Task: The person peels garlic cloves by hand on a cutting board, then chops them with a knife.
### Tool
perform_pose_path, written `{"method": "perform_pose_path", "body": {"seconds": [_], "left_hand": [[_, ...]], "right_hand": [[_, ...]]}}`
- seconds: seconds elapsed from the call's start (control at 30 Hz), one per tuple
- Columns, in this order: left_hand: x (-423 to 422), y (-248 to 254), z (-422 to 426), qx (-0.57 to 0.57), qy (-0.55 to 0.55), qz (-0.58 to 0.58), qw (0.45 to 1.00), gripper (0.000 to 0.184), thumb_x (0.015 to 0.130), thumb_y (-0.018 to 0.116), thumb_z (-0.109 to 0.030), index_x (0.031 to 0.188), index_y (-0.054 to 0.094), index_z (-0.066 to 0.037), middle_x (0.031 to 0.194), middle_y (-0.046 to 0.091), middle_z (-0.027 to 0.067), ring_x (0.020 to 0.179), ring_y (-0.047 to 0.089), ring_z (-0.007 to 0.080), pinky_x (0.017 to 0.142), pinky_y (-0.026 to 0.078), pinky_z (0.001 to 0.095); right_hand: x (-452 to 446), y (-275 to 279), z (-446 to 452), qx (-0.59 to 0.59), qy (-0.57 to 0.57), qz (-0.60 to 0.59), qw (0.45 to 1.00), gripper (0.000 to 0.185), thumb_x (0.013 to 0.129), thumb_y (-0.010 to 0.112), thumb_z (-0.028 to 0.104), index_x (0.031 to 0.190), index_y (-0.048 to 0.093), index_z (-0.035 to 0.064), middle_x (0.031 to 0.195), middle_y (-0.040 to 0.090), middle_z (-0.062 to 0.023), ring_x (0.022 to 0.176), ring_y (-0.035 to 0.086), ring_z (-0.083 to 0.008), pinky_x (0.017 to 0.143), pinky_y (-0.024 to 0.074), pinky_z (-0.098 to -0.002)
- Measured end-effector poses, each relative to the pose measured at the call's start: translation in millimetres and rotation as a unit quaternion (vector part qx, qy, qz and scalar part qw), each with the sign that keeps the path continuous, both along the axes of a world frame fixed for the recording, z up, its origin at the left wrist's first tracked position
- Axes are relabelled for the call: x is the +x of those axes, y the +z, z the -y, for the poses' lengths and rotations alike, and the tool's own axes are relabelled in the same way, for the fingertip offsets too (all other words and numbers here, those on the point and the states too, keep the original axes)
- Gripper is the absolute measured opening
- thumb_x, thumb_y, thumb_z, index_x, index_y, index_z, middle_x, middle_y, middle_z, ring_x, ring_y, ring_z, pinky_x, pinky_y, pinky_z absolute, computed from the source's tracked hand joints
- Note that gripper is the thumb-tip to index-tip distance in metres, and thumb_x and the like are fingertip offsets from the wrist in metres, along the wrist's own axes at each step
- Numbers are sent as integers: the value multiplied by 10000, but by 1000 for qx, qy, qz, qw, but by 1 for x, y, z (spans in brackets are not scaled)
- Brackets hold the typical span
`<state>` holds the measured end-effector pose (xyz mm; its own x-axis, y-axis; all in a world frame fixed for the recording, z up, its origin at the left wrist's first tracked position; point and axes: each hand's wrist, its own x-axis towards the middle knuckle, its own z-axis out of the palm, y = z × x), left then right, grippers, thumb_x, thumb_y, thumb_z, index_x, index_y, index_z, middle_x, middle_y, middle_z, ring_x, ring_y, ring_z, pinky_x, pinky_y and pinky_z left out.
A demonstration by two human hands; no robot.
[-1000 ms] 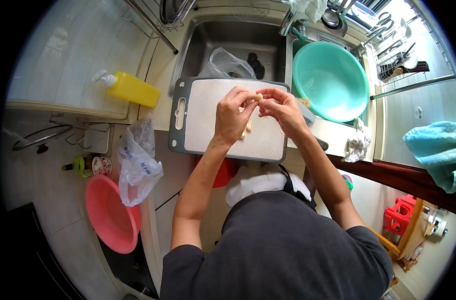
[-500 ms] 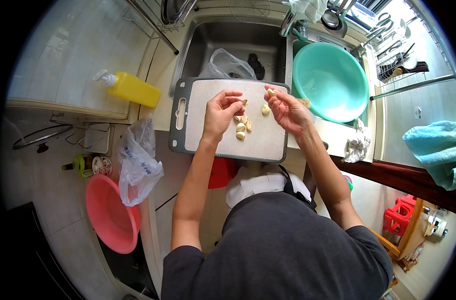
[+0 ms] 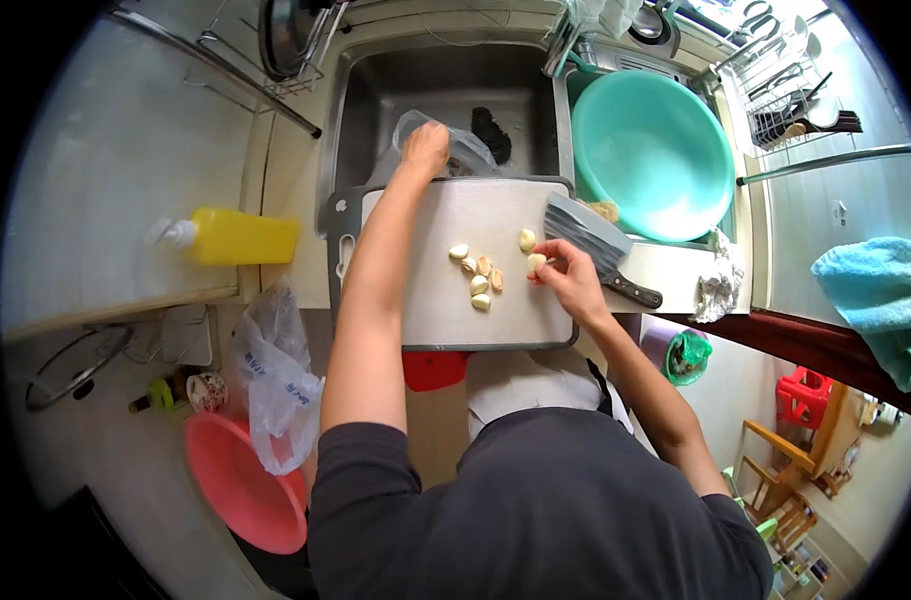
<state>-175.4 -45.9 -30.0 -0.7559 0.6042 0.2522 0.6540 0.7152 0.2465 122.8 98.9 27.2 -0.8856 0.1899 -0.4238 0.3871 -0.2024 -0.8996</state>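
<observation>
My left hand [image 3: 426, 150] is over a clear plastic bag [image 3: 386, 165] in the sink, its fingers curled downward. What it holds, if anything, is hidden. My right hand [image 3: 573, 285] pinches a pale garlic clove [image 3: 536, 262] low over the right part of the cutting board [image 3: 426, 300]. Just above that clove lies another peeled clove [image 3: 527, 240]. Several garlic cloves [image 3: 480, 285] form a loose group mid-board, some still brownish with skin. A cleaver [image 3: 591, 235] with a dark handle rests at the board's right edge, close to my right hand.
Behind the board is a steel sink [image 3: 351, 110] with a dark scrubber [image 3: 491, 135]. A green basin [image 3: 656, 160] stands to its right. On the left are a yellow pump bottle [image 3: 244, 237], a hanging plastic bag [image 3: 276, 370] and a pink basin [image 3: 246, 490].
My left hand has moved from above the board to the bag in the sink. My right hand has come down toward the board with a clove, and the cleaver now shows.
</observation>
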Motion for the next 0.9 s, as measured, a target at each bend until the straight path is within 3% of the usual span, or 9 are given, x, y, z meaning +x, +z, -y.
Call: {"method": "perform_pose_path", "body": {"seconds": [0.07, 0.33, 0.5, 0.63, 0.73, 0.8, 0.83, 0.87, 0.9], "left_hand": [[-7, -2, -4, -168, -53, 121, 977, 114, 809, 553, -47, 811, 634, 33, 952, 648, 262, 884, 637, 433, 743, 527, 491], [-16, -19, -6, -147, -29, -8, 989, 254, 822, 464, -139, 764, 682, -22, 924, 668, 237, 855, 661, 423, 736, 542, 465], [-7, -21, -3, -121, 22, 87, 989, 140, 745, 561, -62, 770, 698, -74, 892, 688, 177, 897, 648, 355, 758, 511, 483], [1, -13, 5, -138, -8, 1, 990, 160, 713, 608, -11, 816, 704, -87, 853, 684, 157, 882, 633, 339, 761, 504, 459], [19, 5, 11, 45, -17, -96, 994, 164, 753, 638, -57, 900, 706, -82, 790, 671, 145, 820, 642, 324, 725, 510, 411], [49, 32, 12, 222, 26, 32, 974, 179, 811, 682, -121, 979, 700, -61, 807, 673, 93, 766, 656, 227, 668, 504, 331], [69, 44, 17, 295, 42, 155, 942, 192, 835, 682, -143, 1002, 695, -48, 841, 667, 70, 763, 647, 173, 647, 495, 301], [92, 56, 22, 362, 56, 275, 889, 210, 860, 683, -164, 1025, 691, -35, 874, 661, 46, 760, 638, 120, 627, 487, 272], [116, 73, 27, 386, 32, 345, 855, 204, 860, 690, -148, 1024, 691, -26, 896, 649, 30, 752, 628, 97, 626, 487, 251]], "right_hand": [[5, -8, 6, 165, 38, -40, 985, 250, 873, 583, -15, 1120, 567, -56, 962, 632, -81, 831, 654, -136, 726, 546, -263], [-9, 10, 27, 555, 112, -202, 799, 332, 759, 686, 11, 1083, 639, 67, 1062, 593, -115, 779, 654, -271, 672, 539, -339], [-35, 4, 51, 571, 243, -249, 743, 119, 802, 596, 131, 904, 650, 105, 962, 601, -72, 901, 578, -235, 730, 501, -349], [-44, -17, 52, 574, 264, -244, 736, 87, 788, 603, 109, 864, 638, 83, 925, 593, -85, 838, 584, -247, 674, 506, -361], [-47, -15, 46, 557, 213, -227, 770, 128, 804, 609, 106, 905, 659, 47, 904, 629, -115, 736, 605, -233, 623, 512, -351], [-48, -4, 35, 346, 57, -162, 922, 187, 857, 606, 137, 960, 669, -5, 859, 665, -129, 658, 618, -180, 596, 522, -306], [-51, -2, 25, 109, 1, -98, 989, 217, 885, 598, 157, 985, 666, -23, 853, 674, -124, 664, 622, -153, 615, 528, -282], [-53, 1, 17, -135, -54, -27, 989, 250, 912, 589, 178, 1010, 662, -40, 848, 684, -119, 671, 626, -127, 633, 534, -258], [-51, 17, 13, -208, -70, -28, 975, 247, 938, 563, 177, 993, 658, -45, 853, 673, -89, 683, 621, -111, 639, 540, -240]]}}
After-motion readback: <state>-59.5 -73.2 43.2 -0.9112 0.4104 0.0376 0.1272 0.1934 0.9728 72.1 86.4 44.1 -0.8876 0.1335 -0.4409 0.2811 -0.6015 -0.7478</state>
